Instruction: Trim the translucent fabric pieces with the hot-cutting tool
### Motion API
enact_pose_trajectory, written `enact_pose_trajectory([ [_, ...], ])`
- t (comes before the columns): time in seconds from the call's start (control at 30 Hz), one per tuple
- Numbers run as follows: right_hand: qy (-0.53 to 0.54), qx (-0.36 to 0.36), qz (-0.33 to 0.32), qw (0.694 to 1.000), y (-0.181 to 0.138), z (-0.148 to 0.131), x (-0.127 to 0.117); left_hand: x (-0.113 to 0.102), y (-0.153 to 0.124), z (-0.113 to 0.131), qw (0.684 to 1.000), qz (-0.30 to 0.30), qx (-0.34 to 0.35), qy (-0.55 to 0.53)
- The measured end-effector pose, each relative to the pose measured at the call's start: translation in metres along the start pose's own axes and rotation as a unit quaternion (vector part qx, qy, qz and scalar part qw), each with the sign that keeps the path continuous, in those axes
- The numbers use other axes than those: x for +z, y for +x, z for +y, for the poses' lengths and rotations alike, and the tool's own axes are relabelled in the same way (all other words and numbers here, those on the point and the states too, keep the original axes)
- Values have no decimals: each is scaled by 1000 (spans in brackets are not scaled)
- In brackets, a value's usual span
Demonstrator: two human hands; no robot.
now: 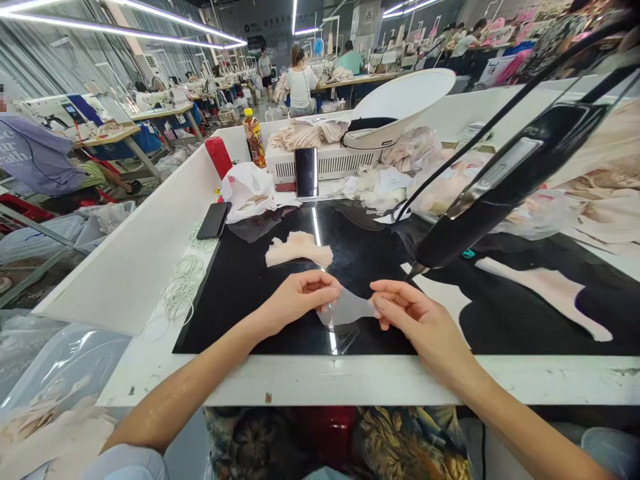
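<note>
Between my two hands a small piece of thin, translucent whitish film or fabric (346, 308) is held up over the black tabletop (240, 287). My left hand (305, 297) pinches its left side between thumb and fingers. At its right end my right hand (405, 308) pinches the narrow tip. Just beyond my left hand lies a stack of cream cut fabric pieces (299, 249). To the right of my right hand is a flat white cut piece (445, 297), partly under the nozzle of a black tool (490, 187). A curved cream fabric piece (547, 293) lies farther right.
Left of the black surface are pale green elastic loops (184, 283) and a dark phone (214, 221). At the back stand a second phone (307, 172), a drink bottle (254, 138) and a white box (333, 163). Plastic-bagged fabric (540, 210) is heaped at the right. Other people work beyond.
</note>
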State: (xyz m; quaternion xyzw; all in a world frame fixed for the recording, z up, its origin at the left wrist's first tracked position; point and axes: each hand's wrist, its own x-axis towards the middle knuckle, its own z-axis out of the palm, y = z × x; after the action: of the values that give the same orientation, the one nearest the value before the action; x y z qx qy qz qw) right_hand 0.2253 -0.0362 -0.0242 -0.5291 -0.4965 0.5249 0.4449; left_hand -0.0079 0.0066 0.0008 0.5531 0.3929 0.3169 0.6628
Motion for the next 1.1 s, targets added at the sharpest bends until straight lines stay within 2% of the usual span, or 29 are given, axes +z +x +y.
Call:
enact_pose_trajectory([
  [0.43, 12, -16, 10, 1000, 0, -3, 5, -1, -1, -1, 998, 58, -3, -3],
  [0.73, 29, -30, 5, 999, -1, 3, 7, -1, -1, -1, 995, 78, -22, -58],
  [0.97, -22, -57, 10, 998, -7, 1, 11, -5, -2, -2, 995, 78, -17, -54],
  [1.1, -45, -69, 12, 997, -12, 1, 11, -7, -2, -2, 996, 84, -5, -16],
])
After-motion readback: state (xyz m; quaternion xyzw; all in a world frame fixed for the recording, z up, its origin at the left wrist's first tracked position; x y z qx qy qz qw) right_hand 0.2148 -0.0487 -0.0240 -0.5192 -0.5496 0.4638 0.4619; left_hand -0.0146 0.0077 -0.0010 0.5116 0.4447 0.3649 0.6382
